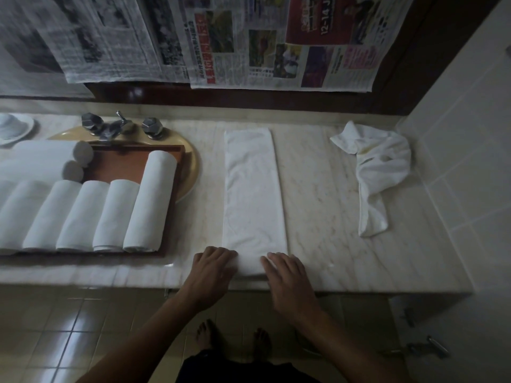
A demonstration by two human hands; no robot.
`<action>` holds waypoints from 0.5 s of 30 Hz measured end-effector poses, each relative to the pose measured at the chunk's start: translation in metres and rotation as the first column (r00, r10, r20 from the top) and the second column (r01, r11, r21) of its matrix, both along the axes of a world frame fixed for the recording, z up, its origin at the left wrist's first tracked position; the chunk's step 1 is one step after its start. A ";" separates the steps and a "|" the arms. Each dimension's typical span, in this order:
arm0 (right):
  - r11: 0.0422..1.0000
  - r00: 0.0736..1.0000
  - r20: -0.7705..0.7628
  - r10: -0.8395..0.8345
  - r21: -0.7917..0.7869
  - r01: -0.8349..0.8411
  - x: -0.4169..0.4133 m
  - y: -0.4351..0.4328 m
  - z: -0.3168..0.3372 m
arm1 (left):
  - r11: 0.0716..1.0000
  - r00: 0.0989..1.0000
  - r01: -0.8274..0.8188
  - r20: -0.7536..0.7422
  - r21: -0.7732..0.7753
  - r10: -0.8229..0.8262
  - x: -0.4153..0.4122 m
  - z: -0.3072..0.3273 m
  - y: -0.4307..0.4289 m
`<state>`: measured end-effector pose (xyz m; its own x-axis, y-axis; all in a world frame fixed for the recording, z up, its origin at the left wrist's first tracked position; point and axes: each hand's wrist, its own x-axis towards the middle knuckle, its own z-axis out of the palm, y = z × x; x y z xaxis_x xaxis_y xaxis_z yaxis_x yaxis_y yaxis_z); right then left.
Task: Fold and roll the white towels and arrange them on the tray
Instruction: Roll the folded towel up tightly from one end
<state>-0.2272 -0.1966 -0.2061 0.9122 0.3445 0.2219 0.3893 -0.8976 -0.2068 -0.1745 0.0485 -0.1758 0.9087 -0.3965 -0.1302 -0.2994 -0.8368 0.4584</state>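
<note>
Left hand [214,268] and right hand [284,275], fingers flat, press the near end of the folded towel [253,189]. It lies lengthwise on the desk [318,189], ready to roll away. The tray [116,161] of rolls [149,200] sits left, the crumpled towel [378,167] far right.

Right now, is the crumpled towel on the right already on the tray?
No, the crumpled towel lies on the marble counter near the right wall, well apart from the tray at the left.
</note>
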 end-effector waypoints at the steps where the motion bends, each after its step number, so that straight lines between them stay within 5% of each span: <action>1: 1.000 1.000 -0.006 0.002 -0.008 -0.002 0.003 -0.002 -0.001 | 0.999 0.999 -0.035 -0.020 -0.012 0.035 0.002 -0.003 0.005; 5: 0.999 0.999 -0.031 0.039 -0.011 -0.039 0.005 -0.007 0.001 | 0.985 0.988 -0.147 -0.053 -0.086 0.143 0.002 -0.003 0.010; 7: 0.999 0.998 -0.029 0.053 0.014 -0.053 0.005 -0.010 0.002 | 0.988 0.988 -0.141 0.050 -0.065 0.144 -0.007 0.002 0.007; 11: 0.998 0.994 -0.100 0.032 0.051 -0.027 0.003 -0.013 0.005 | 0.997 0.950 0.048 0.304 0.068 -0.067 -0.035 -0.001 -0.018; 15: 0.999 0.972 -0.235 0.021 0.043 -0.011 0.012 -0.010 0.010 | 0.976 0.931 0.141 0.314 0.164 -0.188 -0.040 -0.021 -0.033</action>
<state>-0.2150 -0.2064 -0.1960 0.9348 0.3549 0.0157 0.3399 -0.8805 -0.3305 -0.2144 0.0156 -0.1970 0.8336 -0.5435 0.0983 -0.5517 -0.8104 0.1972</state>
